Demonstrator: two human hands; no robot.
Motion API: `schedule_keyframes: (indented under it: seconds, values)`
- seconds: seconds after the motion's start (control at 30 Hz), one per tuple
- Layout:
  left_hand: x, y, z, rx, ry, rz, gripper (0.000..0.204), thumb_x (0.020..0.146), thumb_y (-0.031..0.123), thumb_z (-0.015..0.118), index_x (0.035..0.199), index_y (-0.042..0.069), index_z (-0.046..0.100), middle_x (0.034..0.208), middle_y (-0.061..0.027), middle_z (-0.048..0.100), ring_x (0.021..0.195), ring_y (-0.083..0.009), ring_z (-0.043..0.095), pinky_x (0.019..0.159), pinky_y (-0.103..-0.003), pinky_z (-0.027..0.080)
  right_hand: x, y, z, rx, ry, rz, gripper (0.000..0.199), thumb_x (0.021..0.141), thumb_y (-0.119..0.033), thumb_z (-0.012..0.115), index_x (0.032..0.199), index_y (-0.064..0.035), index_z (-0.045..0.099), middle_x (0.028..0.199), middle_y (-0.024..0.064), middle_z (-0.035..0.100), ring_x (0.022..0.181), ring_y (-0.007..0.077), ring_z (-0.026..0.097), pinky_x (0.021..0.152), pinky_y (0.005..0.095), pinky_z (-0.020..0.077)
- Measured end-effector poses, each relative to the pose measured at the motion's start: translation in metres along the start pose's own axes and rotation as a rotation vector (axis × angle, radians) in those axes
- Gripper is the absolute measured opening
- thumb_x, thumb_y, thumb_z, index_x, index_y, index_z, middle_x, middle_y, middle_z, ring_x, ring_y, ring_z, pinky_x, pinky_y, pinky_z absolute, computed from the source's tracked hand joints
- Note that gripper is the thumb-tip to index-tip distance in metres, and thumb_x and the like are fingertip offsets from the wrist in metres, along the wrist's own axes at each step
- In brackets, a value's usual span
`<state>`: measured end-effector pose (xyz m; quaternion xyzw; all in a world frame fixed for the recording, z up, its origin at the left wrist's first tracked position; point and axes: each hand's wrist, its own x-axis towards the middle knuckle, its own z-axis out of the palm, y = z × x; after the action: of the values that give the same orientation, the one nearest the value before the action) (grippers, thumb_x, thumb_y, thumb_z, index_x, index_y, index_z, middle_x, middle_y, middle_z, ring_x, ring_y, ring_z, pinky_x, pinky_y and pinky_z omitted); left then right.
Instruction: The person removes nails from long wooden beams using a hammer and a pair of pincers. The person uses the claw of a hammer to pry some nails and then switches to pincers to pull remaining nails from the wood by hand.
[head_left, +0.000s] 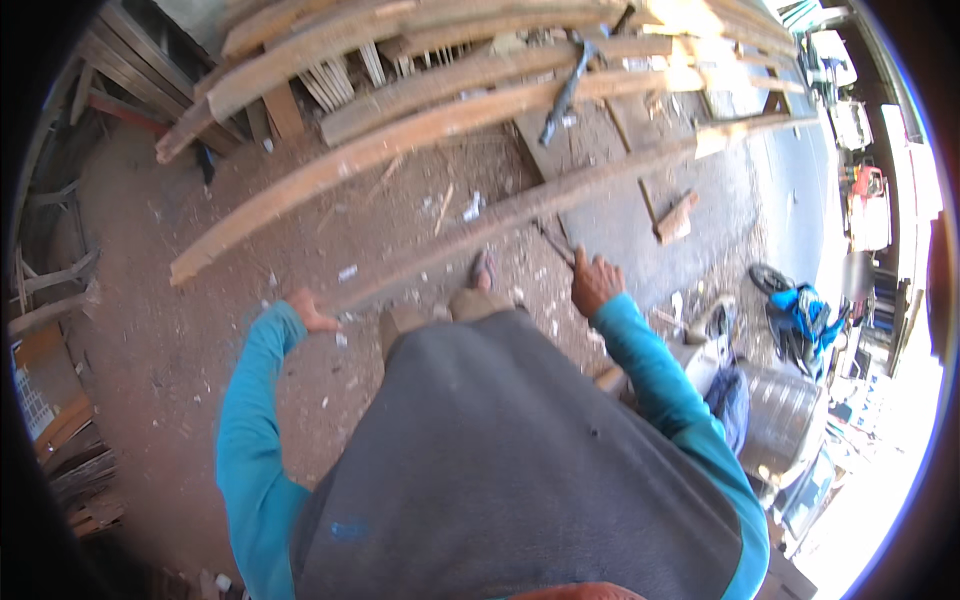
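A long wooden beam [470, 232] runs slantwise in front of me, from near left to far right. Its near end is in my left hand [312, 310], the fingers closed about it and the thumb sticking out to the side. My right hand [598, 282], in a fist on the near side of the beam, grips a thin dark hand tool [554, 244]. The tool's tip points at the beam's edge; whether they touch I cannot tell. Beyond lies a second wooden beam [350, 170], parallel to the first, with a dark grey-blue bar-like piece [566, 95] across its far part.
More timber [330, 55] is stacked at the back. A wood offcut [677, 218] lies on a grey slab [640, 240]. To the right are a metal drum [785, 415] and a motorbike with blue parts [800, 310]. Wood frames [55, 270] stand at left; litter dots the dirt ground.
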<state>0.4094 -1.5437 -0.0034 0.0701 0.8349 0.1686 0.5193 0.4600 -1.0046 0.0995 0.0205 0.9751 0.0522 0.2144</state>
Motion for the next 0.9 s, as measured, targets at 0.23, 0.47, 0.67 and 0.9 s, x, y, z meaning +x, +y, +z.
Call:
schedule_keyframes:
  seconds: [0.23,0.47,0.67,0.9]
  values:
    - [0.006,0.011,-0.019,0.081,-0.099,-0.031,0.109,0.055,0.078,0.073,0.13,-0.001,0.06,0.131,-0.0299,0.057,0.124,-0.0416,0.054,0.107,-0.043,0.041,0.009,0.016,-0.034,0.24,-0.26,0.126,0.035,0.09,-0.022,0.049,0.121,-0.0067,0.055,0.111,0.0311,0.062,0.107,0.0501,0.06,0.092,0.0546,0.048]
    - [-0.022,0.01,-0.013,0.002,0.019,-0.076,0.116,0.053,0.076,0.077,0.134,-0.003,0.055,0.139,-0.0271,0.051,0.131,-0.0378,0.049,0.111,-0.043,0.038,0.045,0.045,-0.042,0.025,-0.43,-0.224,0.031,0.09,-0.021,0.05,0.108,-0.0006,0.066,0.104,0.0277,0.067,0.097,0.0432,0.067,0.082,0.0513,0.0541]
    - [-0.057,0.034,0.002,0.119,0.471,0.106,0.094,0.057,0.052,0.088,0.131,0.003,0.056,0.131,-0.024,0.058,0.124,-0.0385,0.055,0.107,-0.044,0.042,0.081,0.025,-0.101,-0.229,-0.554,-0.443,0.038,0.094,-0.027,0.051,0.101,0.0045,0.07,0.093,0.0227,0.071,0.082,0.0382,0.07,0.074,0.0455,0.0569]
    - [-0.04,0.051,-0.006,0.142,0.886,0.118,0.071,0.056,0.038,0.09,0.117,0.013,0.063,0.104,-0.0164,0.07,0.095,-0.0369,0.068,0.081,-0.047,0.054,0.142,0.025,-0.149,-0.064,-0.868,-0.14,0.045,0.098,-0.039,0.053,0.087,0.0029,0.065,0.066,0.0105,0.062,0.056,0.022,0.064,0.051,0.0379,0.056]
